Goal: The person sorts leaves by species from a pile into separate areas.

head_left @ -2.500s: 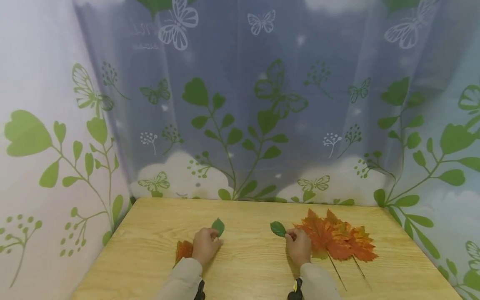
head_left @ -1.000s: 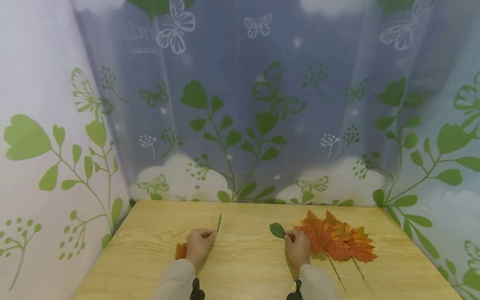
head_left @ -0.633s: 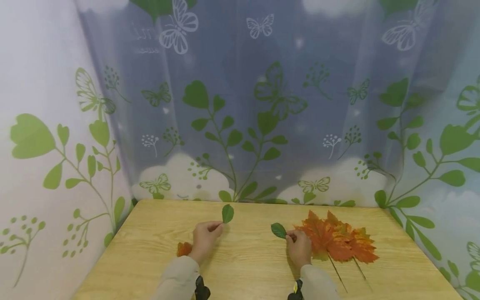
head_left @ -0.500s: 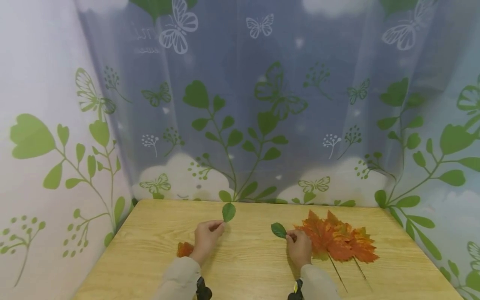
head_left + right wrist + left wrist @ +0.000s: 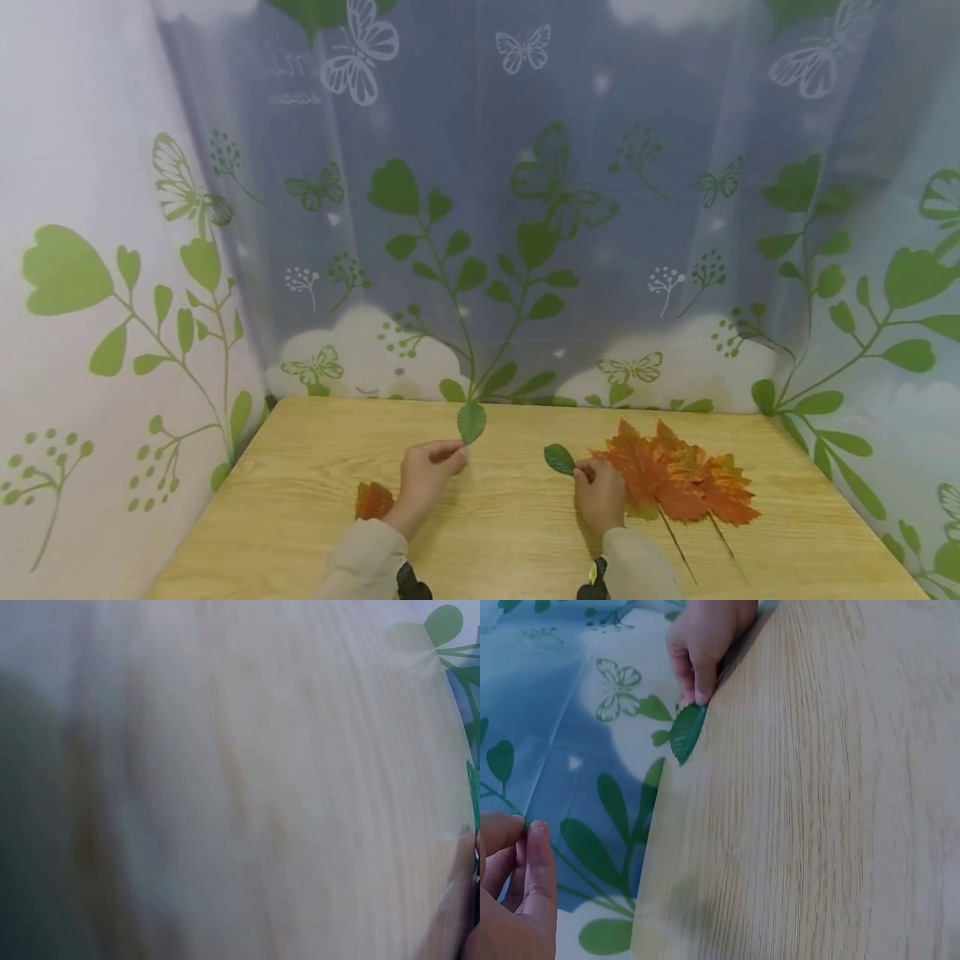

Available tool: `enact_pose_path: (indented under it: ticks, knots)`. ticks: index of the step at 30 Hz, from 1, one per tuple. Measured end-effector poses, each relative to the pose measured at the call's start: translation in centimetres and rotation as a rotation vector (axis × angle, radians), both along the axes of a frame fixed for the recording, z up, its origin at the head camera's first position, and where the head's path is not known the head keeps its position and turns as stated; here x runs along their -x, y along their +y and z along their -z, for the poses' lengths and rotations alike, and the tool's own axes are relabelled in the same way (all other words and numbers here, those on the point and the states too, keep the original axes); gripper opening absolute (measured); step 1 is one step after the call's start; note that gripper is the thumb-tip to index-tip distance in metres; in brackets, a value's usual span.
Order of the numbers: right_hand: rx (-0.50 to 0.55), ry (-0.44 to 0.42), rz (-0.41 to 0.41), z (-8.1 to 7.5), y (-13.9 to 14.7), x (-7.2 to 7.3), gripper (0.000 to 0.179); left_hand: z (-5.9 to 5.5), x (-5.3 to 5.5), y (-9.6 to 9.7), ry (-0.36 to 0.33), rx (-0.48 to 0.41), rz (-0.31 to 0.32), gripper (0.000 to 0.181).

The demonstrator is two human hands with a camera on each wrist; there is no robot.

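In the head view my left hand (image 5: 429, 477) pinches the base of a green leaf (image 5: 472, 422), which stands upright with its tip pointing away from me. My right hand (image 5: 600, 493) pinches a second, darker green leaf (image 5: 558, 459) whose tip points left. The left wrist view shows this right-hand leaf (image 5: 688, 733) hanging from thumb and finger, while the left fingers (image 5: 537, 870) meet at the left edge. A sliver of green (image 5: 473, 791) and part of the right hand (image 5: 466, 900) show at the right edge of the blurred right wrist view.
Orange-red maple leaves (image 5: 675, 475) with thin stems lie on the wooden table (image 5: 510, 533), just right of my right hand. Another orange leaf (image 5: 372, 500) lies partly hidden behind the left wrist. A curtain (image 5: 480, 208) printed with plants and butterflies hangs behind the table.
My left hand has moved right and a little away from me with its leaf, which turned edge-on and then face-on again. The right hand has stayed nearly still.
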State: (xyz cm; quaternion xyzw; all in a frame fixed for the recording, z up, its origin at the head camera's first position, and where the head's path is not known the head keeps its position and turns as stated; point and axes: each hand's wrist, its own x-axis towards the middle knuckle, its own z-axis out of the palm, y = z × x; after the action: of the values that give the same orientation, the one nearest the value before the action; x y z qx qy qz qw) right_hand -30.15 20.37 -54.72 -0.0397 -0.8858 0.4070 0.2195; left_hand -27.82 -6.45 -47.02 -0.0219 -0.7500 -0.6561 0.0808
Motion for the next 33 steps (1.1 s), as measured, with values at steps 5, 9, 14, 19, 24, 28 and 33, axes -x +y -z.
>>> enact_pose_path:
  ticks: [5,9,14,19,24,28,33]
  knots:
    - [0.003,0.009,0.002,0.0,0.0,-0.1,0.008,-0.5,-1.2,0.4,-0.071,-0.085,0.084,0.024]
    - [-0.006,0.014,-0.001,0.2,0.1,0.1,0.008,0.1,-2.6,0.7,-0.14,-0.146,0.175,0.024]
    - [-0.018,0.015,0.001,0.4,0.2,0.2,0.008,1.5,-4.5,1.1,-0.188,-0.116,0.256,0.021]
    - [-0.015,0.016,-0.003,0.3,0.2,0.2,0.008,2.7,-6.1,1.5,-0.207,-0.006,0.282,0.015]
    - [-0.007,0.004,-0.005,0.3,0.2,0.1,0.009,3.7,-7.0,1.8,-0.226,0.072,0.283,0.008]
    - [-0.007,0.005,-0.008,0.3,0.1,0.1,0.009,4.4,-7.0,1.9,-0.16,0.164,0.297,0.005]
    - [-0.014,0.018,-0.013,0.5,0.1,0.1,0.009,4.3,-6.7,2.1,-0.038,0.367,0.312,0.006]
